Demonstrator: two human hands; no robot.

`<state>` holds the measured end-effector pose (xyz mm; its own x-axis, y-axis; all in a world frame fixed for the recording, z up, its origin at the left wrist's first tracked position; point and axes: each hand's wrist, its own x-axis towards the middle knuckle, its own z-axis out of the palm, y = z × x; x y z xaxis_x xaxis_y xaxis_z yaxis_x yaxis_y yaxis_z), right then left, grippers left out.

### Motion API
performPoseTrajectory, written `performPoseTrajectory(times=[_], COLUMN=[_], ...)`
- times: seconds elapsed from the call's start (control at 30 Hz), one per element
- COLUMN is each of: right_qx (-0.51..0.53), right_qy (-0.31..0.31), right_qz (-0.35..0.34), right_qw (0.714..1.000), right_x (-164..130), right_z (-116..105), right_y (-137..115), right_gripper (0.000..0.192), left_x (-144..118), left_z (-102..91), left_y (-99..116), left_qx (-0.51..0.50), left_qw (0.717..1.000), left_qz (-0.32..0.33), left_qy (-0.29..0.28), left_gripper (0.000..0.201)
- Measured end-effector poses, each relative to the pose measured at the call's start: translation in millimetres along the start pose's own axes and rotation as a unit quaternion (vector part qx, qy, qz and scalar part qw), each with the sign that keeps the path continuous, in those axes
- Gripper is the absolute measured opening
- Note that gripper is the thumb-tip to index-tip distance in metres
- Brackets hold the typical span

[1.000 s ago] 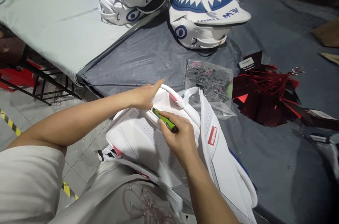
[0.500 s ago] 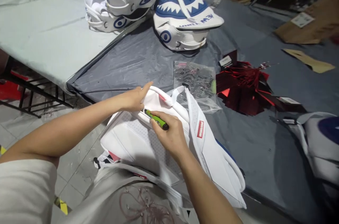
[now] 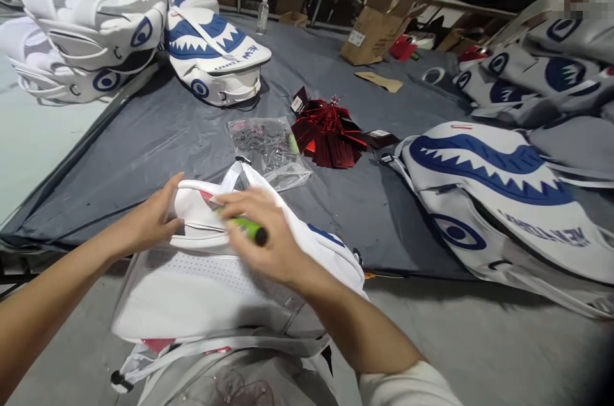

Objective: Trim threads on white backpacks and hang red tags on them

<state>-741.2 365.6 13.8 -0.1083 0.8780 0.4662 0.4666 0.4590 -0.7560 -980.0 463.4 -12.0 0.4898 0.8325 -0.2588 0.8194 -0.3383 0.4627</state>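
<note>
A white backpack [image 3: 201, 284] lies on its front in my lap, its perforated back panel up, its top resting on the grey table edge. My left hand [image 3: 156, 217] grips the top of the backpack by its carry handle. My right hand [image 3: 261, 240] is blurred with motion over the backpack's top and holds a small green tool [image 3: 247, 227] with a black end. The tool's tip is hidden behind my fingers.
A clear plastic bag [image 3: 268, 147] and a pile of red tags [image 3: 330, 128] lie just beyond the backpack on the grey sheet [image 3: 144, 144]. Shark-print backpacks lie to the right [image 3: 499, 188], far left [image 3: 91, 35] and centre back [image 3: 215, 57]. Cardboard boxes [image 3: 378, 29] stand farther back.
My view has swung up and to the right, showing more of the table. The backpack has turned flatter on my lap, and my right hand with the green tool has moved left across its top.
</note>
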Motion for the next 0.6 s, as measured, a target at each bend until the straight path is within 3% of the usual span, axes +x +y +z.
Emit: performPoseTrajectory(times=[0.07, 0.1, 0.17, 0.23, 0.3, 0.4, 0.6], right_qx=[-0.133, -0.211, -0.357, -0.438, -0.442, -0.448, -0.503], right_qy=[0.080, 0.087, -0.024, -0.221, -0.296, -0.318, -0.276], right_qz=[0.004, 0.035, 0.135, 0.232, 0.250, 0.236, 0.177], right_qw=[0.988, 0.973, 0.924, 0.840, 0.809, 0.801, 0.799], right_x=[7.5, 11.4, 17.9, 23.2, 29.0, 37.6, 38.3], right_z=[-37.9, -54.4, -77.8, -85.9, -81.4, -64.4, -51.4], right_y=[16.0, 31.4, 72.7, 117.8, 155.8, 188.5, 204.5], right_gripper=[0.022, 0.026, 0.032, 0.042, 0.047, 0.053, 0.058], left_x=[-1.6, -1.2, 0.8, 3.2, 4.5, 4.1, 4.3], left_z=[-0.5, -0.5, 0.1, 1.6, 3.4, 5.4, 7.8], left_y=[0.6, 0.5, -0.5, -2.0, -3.0, -1.6, 2.7], left_qx=[0.006, 0.008, 0.006, 0.002, 0.002, 0.001, 0.006], left_qw=[1.000, 1.000, 0.999, 1.000, 1.000, 1.000, 0.999], left_qz=[-0.018, -0.024, -0.027, -0.014, -0.007, -0.023, -0.033], left_qy=[-0.006, -0.009, -0.016, -0.016, -0.008, 0.006, 0.007], left_gripper=[0.092, 0.092, 0.093, 0.094, 0.093, 0.088, 0.087])
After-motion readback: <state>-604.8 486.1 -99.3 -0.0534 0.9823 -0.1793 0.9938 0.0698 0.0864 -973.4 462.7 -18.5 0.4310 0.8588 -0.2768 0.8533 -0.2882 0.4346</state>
